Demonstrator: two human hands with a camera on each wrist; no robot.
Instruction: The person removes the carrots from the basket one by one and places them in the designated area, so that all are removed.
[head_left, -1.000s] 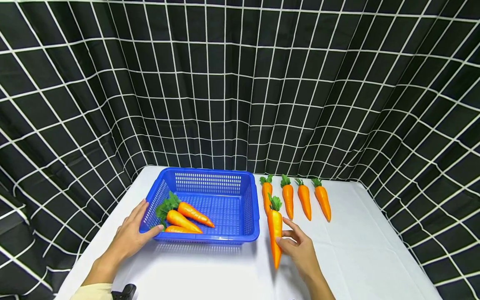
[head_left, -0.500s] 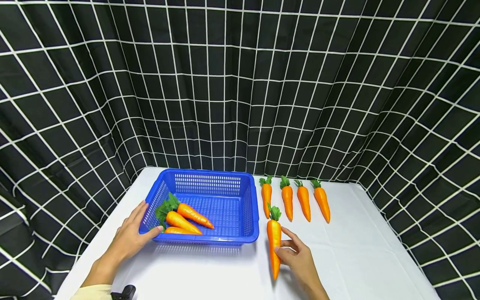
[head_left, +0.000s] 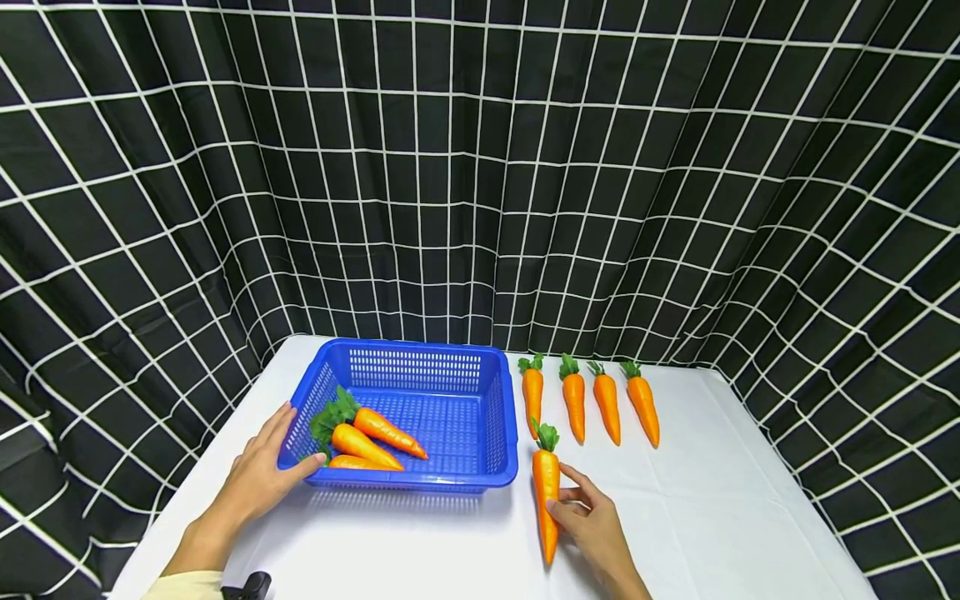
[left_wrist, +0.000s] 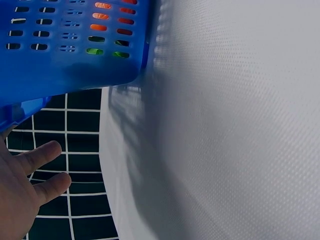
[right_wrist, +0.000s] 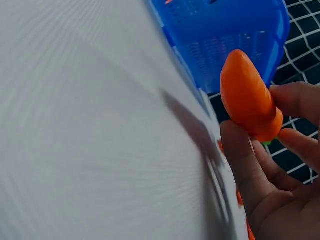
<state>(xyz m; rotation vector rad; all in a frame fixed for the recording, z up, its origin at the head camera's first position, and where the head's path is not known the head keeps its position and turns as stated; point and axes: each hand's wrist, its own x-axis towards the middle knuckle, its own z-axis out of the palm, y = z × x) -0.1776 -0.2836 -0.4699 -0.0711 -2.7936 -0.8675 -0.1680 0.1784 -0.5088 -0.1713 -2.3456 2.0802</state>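
Observation:
My right hand (head_left: pixel 592 523) pinches an orange carrot (head_left: pixel 547 500) with a green leafy top, between thumb and fingers. Its tip points toward me, and in the right wrist view the carrot (right_wrist: pixel 247 97) shows a shadow apart from it on the white cloth. With fingers spread and fairly straight, my left hand (head_left: pixel 258 475) rests at the front left corner of a blue plastic basket (head_left: pixel 420 480), thumb on the front rim. Inside the basket, at the left, lie three carrots (head_left: pixel 382 429). In the left wrist view, two fingers of the left hand (left_wrist: pixel 20 190) extend beside the basket wall (left_wrist: pixel 65 65).
Right of the basket, several carrots (head_left: pixel 573 404) lie in a row on the white tablecloth (head_left: pixel 720 500), leaves toward the back. A black curtain with a white grid (head_left: pixel 420 208) encloses the table at the back and sides. A small black object (head_left: pixel 255 585) shows near the left forearm.
My right hand has drawn the carrot toward me, away from the row, so the carrot behind it shows more. My left hand and the basket have stayed in place.

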